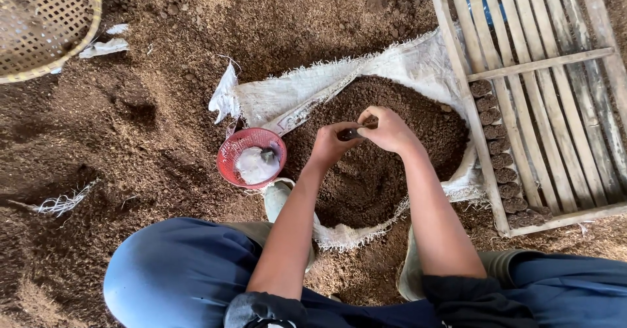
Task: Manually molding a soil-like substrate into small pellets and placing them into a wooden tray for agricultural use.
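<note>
Soft daylight, sharp focus (edges bowed)

So the open sack (418, 63) full of soil (372, 171) sits on the ground right in front of the person's knees, and both hands, left hand (332, 144) and right hand (390, 130), meet over the middle of it, pinching a small dark pouch (353, 133) between them. Just left of the sack there's a little basket (251, 157) with a bag (257, 165) in it, and way off in the far left corner a big woven tray (46, 24). On the right, a slatted wooden rack (542, 93) lies touching the sack, with a row of filled pouches (498, 146) lined up along its near-left edge.
</note>
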